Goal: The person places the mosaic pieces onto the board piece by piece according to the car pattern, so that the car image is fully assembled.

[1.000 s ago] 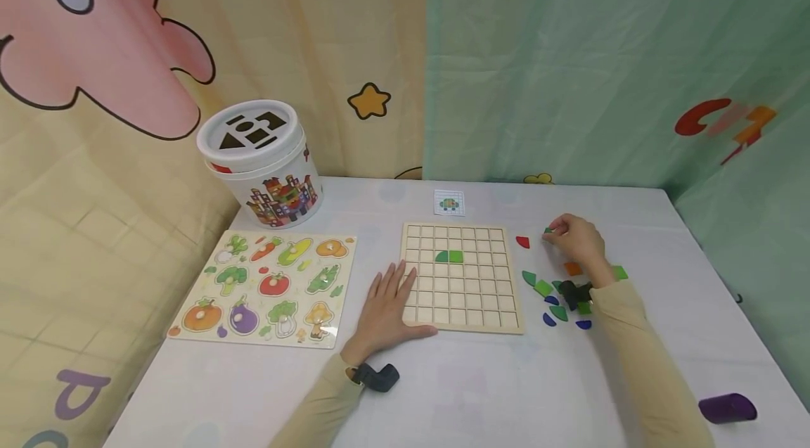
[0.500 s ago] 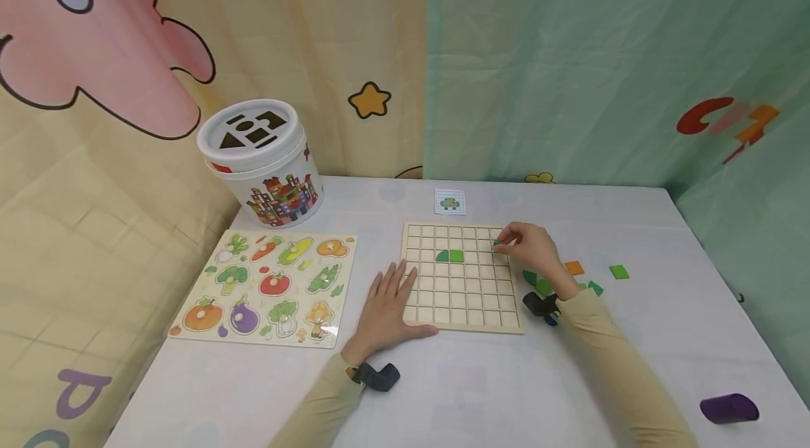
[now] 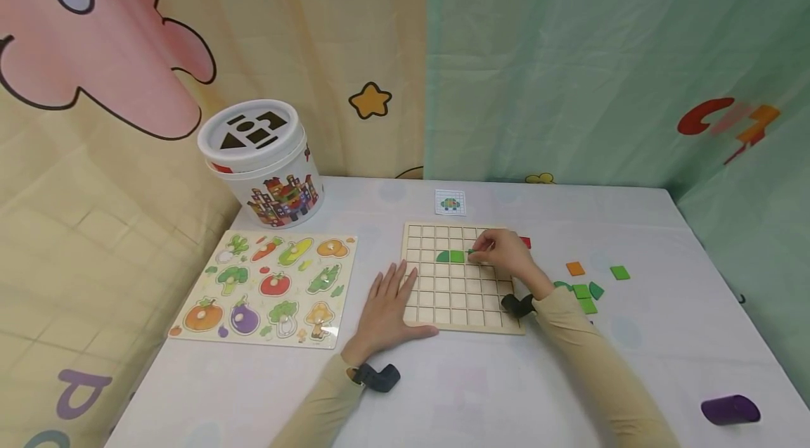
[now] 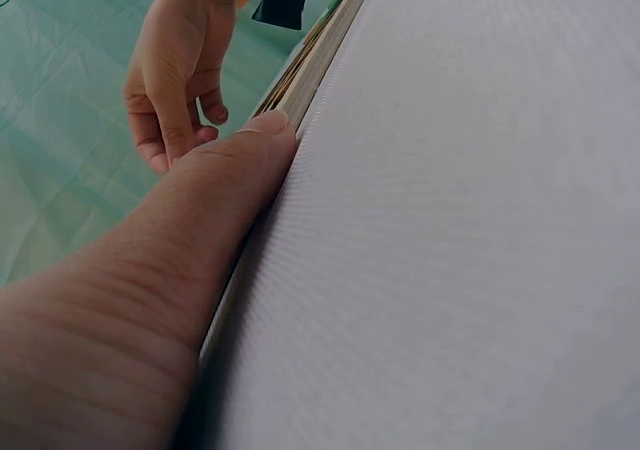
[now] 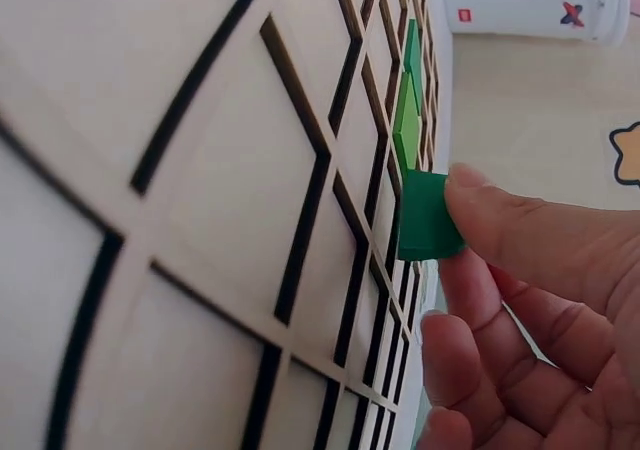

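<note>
The right hand (image 3: 506, 254) is pinching a small dark green tile (image 5: 428, 216) between thumb and fingertips, holding it over the wooden grid board (image 3: 462, 307) right beside the two green tiles (image 3: 450, 257) already sitting in the board's second row. In the right wrist view the pinched tile is standing just off the board's surface; whether its lower edge is touching a cell is hard to make out. The left hand (image 3: 386, 304) is lying flat with fingers straight and spread, pressing on the board's left edge and the white tabletop (image 3: 474, 392); in the left wrist view the thumb (image 4: 262, 130) is resting against the board's side.

Little writing is readable. The white bucket (image 3: 266, 167) at the back left is carrying a printed picture of coloured buildings and a small red logo in the right wrist view, too blurred to read. Its lid is showing dark shape cut-outs. A small pattern card (image 3: 450, 203) is lying behind the board, its drawing too small to make out. A large purple letter is printed at the lower left, cut off by the frame.

Loose tiles (image 3: 585, 290), green and orange, are lying right of the board, some hidden behind the right forearm; a red one (image 3: 525, 242) is peeking past the hand. A vegetable puzzle (image 3: 268, 286) is lying left of the board, and a purple cylinder (image 3: 730, 409) near the right edge.
</note>
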Demonstrator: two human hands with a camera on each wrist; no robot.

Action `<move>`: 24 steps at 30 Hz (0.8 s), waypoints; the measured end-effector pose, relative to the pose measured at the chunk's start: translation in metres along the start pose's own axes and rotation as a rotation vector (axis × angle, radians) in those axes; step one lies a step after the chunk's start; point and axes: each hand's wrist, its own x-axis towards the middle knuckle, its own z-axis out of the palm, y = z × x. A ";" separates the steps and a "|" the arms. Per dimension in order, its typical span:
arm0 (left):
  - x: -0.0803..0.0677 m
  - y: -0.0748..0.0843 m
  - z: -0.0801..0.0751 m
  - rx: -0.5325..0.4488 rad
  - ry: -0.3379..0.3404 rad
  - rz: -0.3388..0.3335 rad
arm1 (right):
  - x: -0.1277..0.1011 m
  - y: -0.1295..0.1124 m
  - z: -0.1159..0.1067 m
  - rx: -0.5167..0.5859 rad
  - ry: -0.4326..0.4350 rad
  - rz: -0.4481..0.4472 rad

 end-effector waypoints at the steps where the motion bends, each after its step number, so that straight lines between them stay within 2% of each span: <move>1: 0.000 0.000 0.000 0.000 -0.004 -0.002 | 0.001 0.000 0.001 -0.005 -0.011 0.004; 12: 0.001 0.000 0.000 -0.001 -0.014 -0.011 | 0.004 0.002 0.003 -0.029 -0.060 0.019; 24: 0.000 0.001 0.000 -0.013 0.024 0.010 | 0.001 -0.003 0.005 -0.112 -0.064 0.081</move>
